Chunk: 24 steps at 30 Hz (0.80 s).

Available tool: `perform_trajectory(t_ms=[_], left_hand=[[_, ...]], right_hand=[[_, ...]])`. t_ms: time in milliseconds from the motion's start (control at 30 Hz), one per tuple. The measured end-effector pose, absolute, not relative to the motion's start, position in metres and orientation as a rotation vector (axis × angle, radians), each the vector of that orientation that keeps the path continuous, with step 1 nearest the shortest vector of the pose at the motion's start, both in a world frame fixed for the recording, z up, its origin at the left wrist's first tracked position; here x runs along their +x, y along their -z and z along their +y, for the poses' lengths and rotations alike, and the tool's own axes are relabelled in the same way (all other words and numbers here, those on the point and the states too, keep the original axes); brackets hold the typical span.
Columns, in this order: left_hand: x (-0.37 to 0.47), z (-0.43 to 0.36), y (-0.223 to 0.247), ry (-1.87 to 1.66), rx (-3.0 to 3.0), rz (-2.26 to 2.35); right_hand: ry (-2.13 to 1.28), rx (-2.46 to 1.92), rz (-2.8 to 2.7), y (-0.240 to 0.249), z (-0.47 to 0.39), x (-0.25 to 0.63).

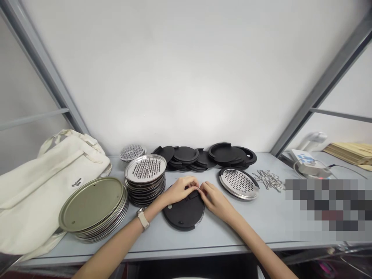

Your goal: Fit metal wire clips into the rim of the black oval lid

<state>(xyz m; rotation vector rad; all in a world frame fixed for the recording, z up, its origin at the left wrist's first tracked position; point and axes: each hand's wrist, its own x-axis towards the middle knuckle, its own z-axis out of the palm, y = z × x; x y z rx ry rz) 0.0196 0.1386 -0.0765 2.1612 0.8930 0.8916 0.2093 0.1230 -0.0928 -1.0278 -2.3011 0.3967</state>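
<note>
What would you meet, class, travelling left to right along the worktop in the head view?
Cream bag, green-topped plate stack, front grater stack, black disc, black-edged grater, thin metal pieces, white box, wooden boards.

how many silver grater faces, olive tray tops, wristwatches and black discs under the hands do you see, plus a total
silver round perforated metal grater faces: 3
olive round tray top: 1
pale-strapped wristwatch: 1
black round disc at front centre: 1
total: 6
</note>
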Motion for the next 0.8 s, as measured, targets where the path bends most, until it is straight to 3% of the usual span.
perform_trajectory(t_ms=[800], left_hand=[[0.020, 0.134, 0.075, -0.771, 2.336, 0.936]], right_hand=[[-0.285, -1.087, -2.351, 0.104, 0.115, 0.208]])
